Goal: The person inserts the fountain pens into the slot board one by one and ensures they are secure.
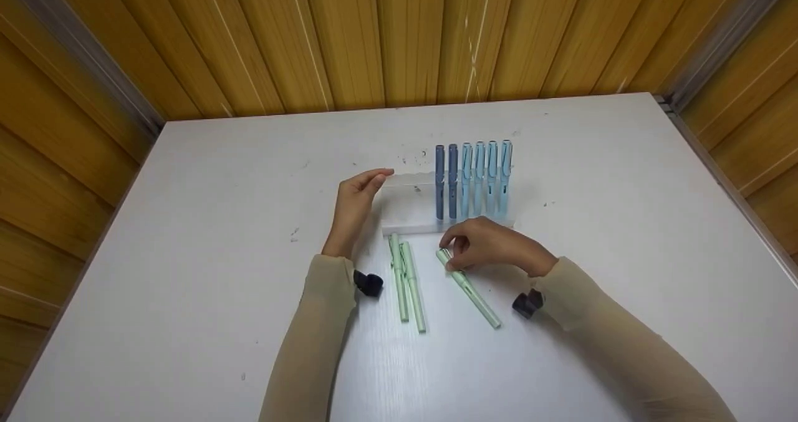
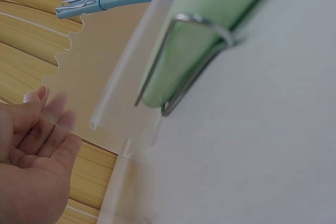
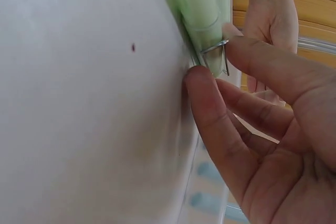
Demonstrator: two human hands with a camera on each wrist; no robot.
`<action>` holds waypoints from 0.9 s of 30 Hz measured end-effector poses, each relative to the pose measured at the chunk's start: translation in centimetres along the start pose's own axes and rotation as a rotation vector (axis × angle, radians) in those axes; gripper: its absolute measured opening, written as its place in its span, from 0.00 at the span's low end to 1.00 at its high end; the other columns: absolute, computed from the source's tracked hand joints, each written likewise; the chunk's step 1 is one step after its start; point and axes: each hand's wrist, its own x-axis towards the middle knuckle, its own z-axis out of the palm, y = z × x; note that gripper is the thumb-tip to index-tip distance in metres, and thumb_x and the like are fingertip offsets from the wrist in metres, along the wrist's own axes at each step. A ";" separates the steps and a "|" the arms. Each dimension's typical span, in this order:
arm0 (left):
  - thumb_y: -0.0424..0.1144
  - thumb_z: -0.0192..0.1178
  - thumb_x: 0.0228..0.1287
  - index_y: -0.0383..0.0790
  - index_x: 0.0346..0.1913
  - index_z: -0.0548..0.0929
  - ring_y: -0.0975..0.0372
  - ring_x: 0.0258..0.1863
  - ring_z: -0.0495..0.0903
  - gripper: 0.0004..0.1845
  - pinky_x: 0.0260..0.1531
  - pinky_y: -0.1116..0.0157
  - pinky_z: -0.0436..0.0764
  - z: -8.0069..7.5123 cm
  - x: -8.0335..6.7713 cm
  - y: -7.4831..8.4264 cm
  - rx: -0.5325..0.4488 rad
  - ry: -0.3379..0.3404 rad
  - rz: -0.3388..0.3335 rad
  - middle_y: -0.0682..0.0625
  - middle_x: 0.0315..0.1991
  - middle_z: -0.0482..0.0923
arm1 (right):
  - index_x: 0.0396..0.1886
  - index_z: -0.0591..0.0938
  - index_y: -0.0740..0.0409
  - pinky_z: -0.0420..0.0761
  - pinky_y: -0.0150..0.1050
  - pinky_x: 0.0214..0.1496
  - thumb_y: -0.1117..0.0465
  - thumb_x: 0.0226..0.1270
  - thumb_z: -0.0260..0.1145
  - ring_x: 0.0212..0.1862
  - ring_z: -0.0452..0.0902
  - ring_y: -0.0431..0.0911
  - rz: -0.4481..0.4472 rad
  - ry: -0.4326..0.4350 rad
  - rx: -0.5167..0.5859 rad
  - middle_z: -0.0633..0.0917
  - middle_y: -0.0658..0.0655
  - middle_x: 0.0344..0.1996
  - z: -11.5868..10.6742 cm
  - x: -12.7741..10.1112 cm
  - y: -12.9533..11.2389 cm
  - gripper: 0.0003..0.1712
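Green pen point(image 1: 467, 288) lies on the white table point(image 1: 218, 222), slanted, cap end under the right hand point(image 1: 492, 244), barrel trailing back toward the right wrist. Thumb and forefinger pinch it at the clip; the right wrist view shows fingertips point(image 3: 202, 82) touching the metal clip point(image 3: 218, 51) with the pen flat on the surface, not lifted.

Left hand point(image 1: 355, 204) has straight fingers pressed against the near-left end of the clear acrylic rack point(image 1: 411, 207), steadying it, nothing gripped; the left wrist view shows the open palm point(image 2: 31, 150) against the frosted edge.

The rack sits just beyond the right hand, touching distance. Two dark blue pens point(image 1: 446, 182) and four light blue pens point(image 1: 486, 176) stand in it, on the part beyond the right hand. Two more green pens point(image 1: 405, 282) lie side by side between the two wrists.

Risks, as I judge them:
- The pinch is at the clip end only, so the long barrel could swing or slip out on lifting.
- The right hand is close under the standing pens; a knuckle bump could knock them over.
- The rack looks light, and the left hand only presses one end, so a push from the right side may slide or pivot it.
- The loose green pair is round and near the left sleeve point(image 1: 324, 322); a brush could roll them.
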 end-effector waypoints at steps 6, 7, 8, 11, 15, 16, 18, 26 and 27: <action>0.45 0.57 0.68 0.40 0.50 0.85 0.60 0.61 0.75 0.16 0.64 0.60 0.70 0.0 0.0 0.1 0.008 0.002 -0.010 0.48 0.54 0.82 | 0.45 0.84 0.55 0.75 0.33 0.32 0.59 0.53 0.76 0.28 0.75 0.41 0.000 0.000 0.005 0.82 0.51 0.25 0.3 0.2 0.0 0.18; 0.45 0.57 0.68 0.40 0.50 0.85 0.60 0.61 0.75 0.16 0.64 0.60 0.70 0.0 0.0 0.1 0.008 0.003 -0.013 0.48 0.54 0.82 | 0.45 0.84 0.54 0.75 0.34 0.32 0.58 0.52 0.76 0.28 0.75 0.41 -0.002 -0.002 0.004 0.82 0.51 0.25 0.4 0.2 0.0 0.19; 0.45 0.57 0.68 0.40 0.50 0.85 0.60 0.61 0.75 0.16 0.64 0.60 0.70 0.1 0.1 0.1 0.006 0.004 -0.015 0.48 0.54 0.82 | 0.45 0.84 0.54 0.75 0.34 0.32 0.58 0.52 0.77 0.28 0.75 0.41 -0.006 -0.004 0.006 0.82 0.51 0.24 0.5 0.3 0.0 0.19; 0.45 0.56 0.68 0.41 0.50 0.85 0.60 0.61 0.75 0.15 0.64 0.60 0.70 0.1 0.0 0.2 0.006 0.009 -0.019 0.48 0.54 0.82 | 0.45 0.84 0.53 0.75 0.34 0.32 0.57 0.51 0.77 0.27 0.74 0.41 -0.020 0.000 0.013 0.82 0.51 0.23 0.7 0.4 0.1 0.20; 0.43 0.56 0.69 0.40 0.50 0.85 0.60 0.61 0.75 0.15 0.64 0.60 0.70 0.0 0.0 0.2 0.004 0.013 -0.005 0.47 0.54 0.82 | 0.44 0.84 0.53 0.75 0.34 0.32 0.58 0.50 0.78 0.27 0.74 0.40 -0.040 0.011 0.012 0.82 0.51 0.23 0.9 0.4 0.0 0.20; 0.43 0.56 0.69 0.39 0.50 0.85 0.60 0.60 0.76 0.15 0.64 0.60 0.70 0.0 0.0 0.1 0.003 0.014 0.001 0.47 0.54 0.82 | 0.44 0.84 0.53 0.75 0.35 0.32 0.58 0.50 0.78 0.27 0.74 0.40 -0.043 0.013 0.010 0.82 0.51 0.24 0.9 0.4 0.0 0.19; 0.43 0.56 0.69 0.39 0.50 0.85 0.60 0.60 0.76 0.15 0.64 0.60 0.70 0.0 0.0 0.1 0.002 0.013 0.006 0.47 0.53 0.82 | 0.43 0.84 0.52 0.75 0.35 0.33 0.58 0.50 0.78 0.28 0.75 0.40 -0.050 0.016 0.004 0.82 0.50 0.24 0.8 0.3 -0.1 0.19; 0.44 0.56 0.69 0.43 0.49 0.85 0.61 0.62 0.74 0.14 0.66 0.60 0.69 0.1 -0.1 0.1 0.016 0.017 -0.024 0.50 0.55 0.81 | 0.41 0.84 0.49 0.76 0.36 0.36 0.58 0.50 0.78 0.30 0.76 0.41 -0.053 0.026 0.004 0.82 0.50 0.26 0.8 -0.1 0.0 0.18; 0.44 0.55 0.69 0.43 0.49 0.85 0.61 0.62 0.74 0.14 0.66 0.60 0.69 0.1 -0.1 0.1 0.018 0.019 -0.027 0.50 0.55 0.81 | 0.41 0.84 0.49 0.77 0.36 0.36 0.58 0.50 0.78 0.31 0.76 0.41 -0.055 0.025 0.005 0.82 0.50 0.26 0.8 -0.1 0.1 0.18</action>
